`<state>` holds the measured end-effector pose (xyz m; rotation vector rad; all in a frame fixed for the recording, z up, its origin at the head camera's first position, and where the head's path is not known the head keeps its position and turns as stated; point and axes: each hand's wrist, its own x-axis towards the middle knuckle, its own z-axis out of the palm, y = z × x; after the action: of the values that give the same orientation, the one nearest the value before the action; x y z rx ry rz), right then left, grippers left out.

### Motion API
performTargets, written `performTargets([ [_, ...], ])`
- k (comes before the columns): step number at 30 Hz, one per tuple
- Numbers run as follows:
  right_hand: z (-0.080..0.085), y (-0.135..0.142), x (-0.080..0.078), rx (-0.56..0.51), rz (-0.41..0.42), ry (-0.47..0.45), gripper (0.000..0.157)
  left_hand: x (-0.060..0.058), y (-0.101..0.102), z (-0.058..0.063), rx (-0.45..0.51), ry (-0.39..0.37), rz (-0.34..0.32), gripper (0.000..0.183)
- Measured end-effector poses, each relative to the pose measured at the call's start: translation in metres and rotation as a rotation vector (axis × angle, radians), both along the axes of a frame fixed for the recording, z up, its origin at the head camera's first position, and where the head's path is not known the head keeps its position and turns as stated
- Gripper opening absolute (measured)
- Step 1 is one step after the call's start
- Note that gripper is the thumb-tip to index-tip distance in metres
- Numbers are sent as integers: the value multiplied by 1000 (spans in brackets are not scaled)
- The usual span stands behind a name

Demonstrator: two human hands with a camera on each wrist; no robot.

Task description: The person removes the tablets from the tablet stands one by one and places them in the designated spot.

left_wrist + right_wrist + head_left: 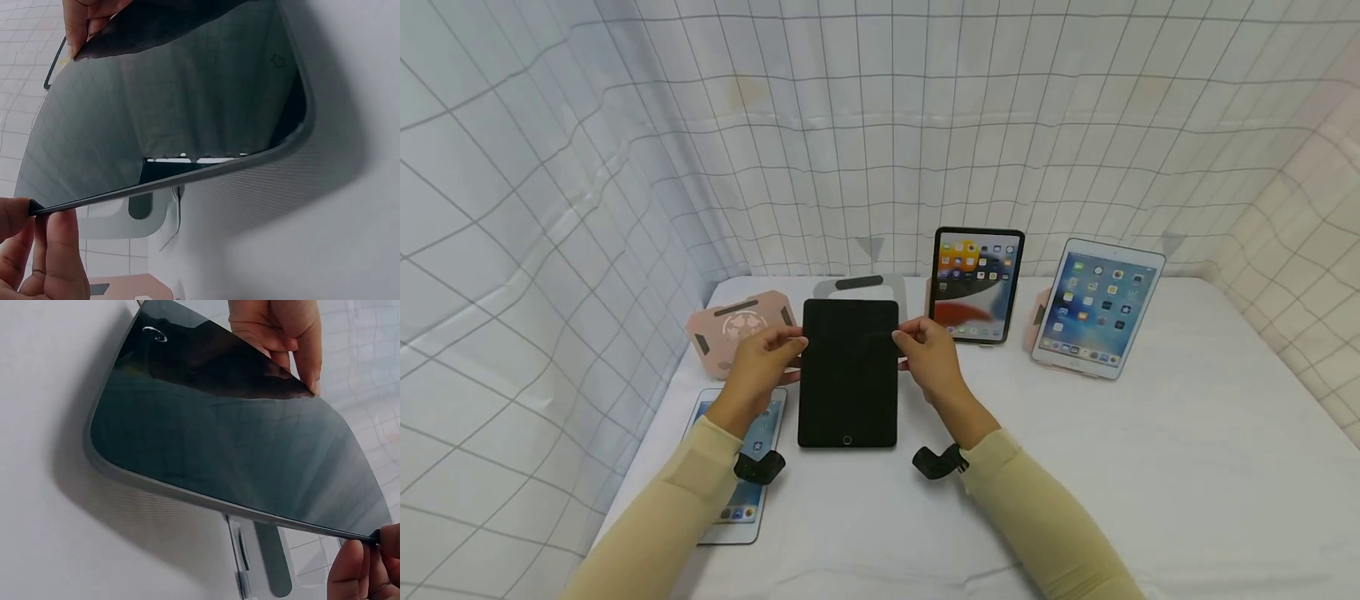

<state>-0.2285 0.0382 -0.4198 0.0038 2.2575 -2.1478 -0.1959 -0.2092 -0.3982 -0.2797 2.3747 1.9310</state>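
Observation:
A black tablet [848, 375] with a dark screen and a round home button at its lower edge is held between both hands. My left hand [758, 371] pinches its left edge, thumb on the front and fingers behind. On the opposite edge, my right hand [934, 358] grips at about the same height. Both wrist views show the tablet [187, 106] tilted over the white surface, casting a shadow. Behind it stands a grey tablet stand [892, 289], mostly hidden; part of this stand [259, 550] shows below the tablet in the right wrist view.
A pink stand [730, 342] is behind the left hand. Under the left forearm lies a white tablet [747, 533], partly covered. To the right, a black-framed tablet [973, 287] and a white-framed tablet [1097, 308] lean on stands. Grid-patterned curtains [880, 150] enclose the white table [1187, 467].

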Motion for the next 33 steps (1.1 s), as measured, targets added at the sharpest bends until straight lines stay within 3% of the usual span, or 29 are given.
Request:
performTargets([
  [9,-3,-3,18,43,45,75,12,12,-8,-1,23,-73,-62,40],
  [22,-10,-13,38,-4,104,-27,12,27,-24,0,-56,-126,-136,43],
  [33,-18,-15,50,18,159,-105,16,36,-29,-8,-64,-179,-191,27],
])
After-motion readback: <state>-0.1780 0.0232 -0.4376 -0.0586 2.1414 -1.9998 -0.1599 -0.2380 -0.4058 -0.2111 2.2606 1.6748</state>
